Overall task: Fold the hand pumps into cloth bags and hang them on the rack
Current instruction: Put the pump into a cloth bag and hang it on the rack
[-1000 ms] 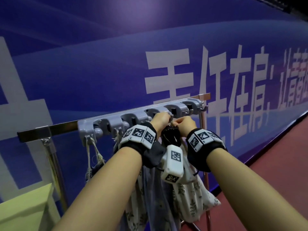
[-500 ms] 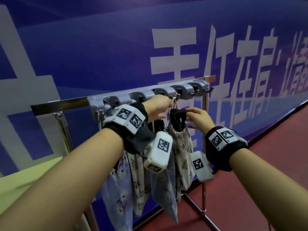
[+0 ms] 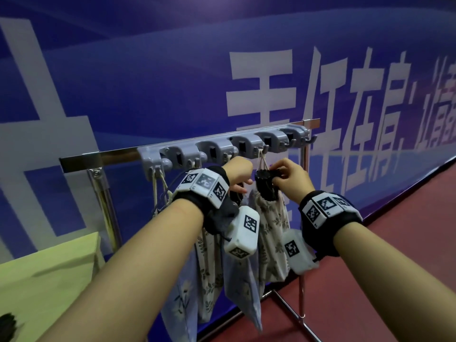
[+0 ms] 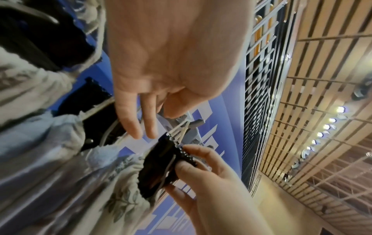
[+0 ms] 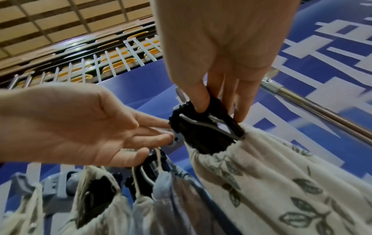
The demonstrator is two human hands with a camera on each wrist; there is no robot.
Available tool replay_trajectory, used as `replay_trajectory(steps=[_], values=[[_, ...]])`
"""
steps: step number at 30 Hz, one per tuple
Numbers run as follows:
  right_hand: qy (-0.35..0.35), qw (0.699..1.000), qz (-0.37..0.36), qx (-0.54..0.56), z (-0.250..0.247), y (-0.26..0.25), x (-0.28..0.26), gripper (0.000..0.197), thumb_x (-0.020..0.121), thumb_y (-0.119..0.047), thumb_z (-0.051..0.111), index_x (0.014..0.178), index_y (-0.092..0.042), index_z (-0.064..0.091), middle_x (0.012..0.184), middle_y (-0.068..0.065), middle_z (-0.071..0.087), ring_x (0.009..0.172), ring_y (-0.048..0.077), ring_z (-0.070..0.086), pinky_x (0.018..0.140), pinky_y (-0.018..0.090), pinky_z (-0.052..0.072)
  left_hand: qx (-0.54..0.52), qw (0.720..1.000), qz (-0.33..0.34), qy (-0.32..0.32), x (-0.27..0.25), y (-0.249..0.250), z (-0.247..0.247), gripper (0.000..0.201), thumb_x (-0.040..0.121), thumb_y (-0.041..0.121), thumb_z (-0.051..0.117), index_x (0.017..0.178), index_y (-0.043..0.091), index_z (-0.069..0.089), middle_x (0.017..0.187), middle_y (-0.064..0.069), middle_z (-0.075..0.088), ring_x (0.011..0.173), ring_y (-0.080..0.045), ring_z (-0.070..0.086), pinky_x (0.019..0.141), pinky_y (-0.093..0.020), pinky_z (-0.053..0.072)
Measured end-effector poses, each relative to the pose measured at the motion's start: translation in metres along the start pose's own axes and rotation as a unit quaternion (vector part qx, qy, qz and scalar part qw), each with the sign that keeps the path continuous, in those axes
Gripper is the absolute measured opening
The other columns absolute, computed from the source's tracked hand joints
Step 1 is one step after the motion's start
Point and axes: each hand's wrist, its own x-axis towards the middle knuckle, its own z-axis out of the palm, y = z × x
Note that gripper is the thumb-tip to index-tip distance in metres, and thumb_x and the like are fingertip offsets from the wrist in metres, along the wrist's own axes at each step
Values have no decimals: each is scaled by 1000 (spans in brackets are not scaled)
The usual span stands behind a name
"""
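Observation:
A grey hook rack is fixed on a steel rail. Several cloth bags hang from it by cords. The rightmost one, a cream leaf-print bag, hangs from a hook, and a black hand pump sticks out of its mouth. My right hand pinches the pump's top between thumb and fingers. My left hand hovers just left of it with straight, loose fingers and holds nothing.
A pale green table stands at the lower left with a dark object on its near edge. The rack's steel legs stand on a red floor. A blue banner wall runs behind.
Both hands have come down from the hook. The left hand has let go and opened. The right hand now pinches the pump's top, and the bag hangs by its cord.

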Motion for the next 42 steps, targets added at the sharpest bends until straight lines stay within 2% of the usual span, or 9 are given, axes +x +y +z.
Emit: replay_trajectory(steps=[5,8,14,19,27,31,34,38,42], values=[[-12,996,39,83,-1,0,-11,37,86,5,49,116,-16,55,122,9,60,112,23,57,84,30,46,13,996,74,-43,-12,-4,-11,52,91,-11,25,137,6,42,145,-10,37,94,-22,59,70,-27,49],[43,996,51,66,-3,-9,-20,36,88,1,46,120,-12,56,123,6,58,102,20,53,79,30,40,36,995,82,-41,-26,-4,-23,49,89,-12,29,128,8,52,138,-10,44,80,-14,61,71,-28,51],[85,992,73,60,-2,-38,-35,33,85,-1,44,112,-10,61,119,12,60,93,23,54,92,43,50,61,991,112,-49,-66,0,-46,44,91,-9,33,125,9,54,130,-8,51,84,-15,62,73,-27,51],[70,992,91,61,2,-68,-55,25,83,-5,46,95,-16,65,107,14,64,105,31,60,92,47,51,69,988,129,-54,-99,-1,-64,37,91,-7,36,115,11,58,121,-8,57,75,-10,60,64,-24,50],[31,991,83,97,18,-113,-86,29,85,-1,42,70,-20,58,69,3,53,77,26,54,70,38,52,58,986,151,-29,-145,-2,-99,30,91,-6,38,103,13,57,90,3,59,70,-11,58,65,-26,48],[-2,993,59,100,36,-141,-104,27,86,-2,44,71,-22,54,72,4,54,74,25,55,66,38,53,56,986,157,-9,-167,-6,-120,30,90,-6,38,88,16,58,100,-3,60,65,-9,57,57,-23,48],[-11,993,50,104,50,-157,-115,25,87,-2,44,74,-24,49,79,6,53,77,26,56,69,41,55,55,987,153,10,-182,-13,-134,30,91,-5,39,88,17,58,85,5,61,56,-4,58,58,-22,49],[-37,993,43,108,72,-175,-132,20,87,-5,45,78,-22,50,93,11,55,78,24,57,66,39,55,62,987,149,23,-203,-23,-154,26,92,-3,39,100,13,58,92,0,61,65,-8,57,63,-24,47],[-58,991,38,115,97,-194,-152,22,84,-5,47,75,-25,49,92,10,56,87,27,58,64,38,55,63,987,140,42,-221,-39,-179,25,93,0,41,90,18,58,90,5,60,68,-10,57,66,-26,48]])
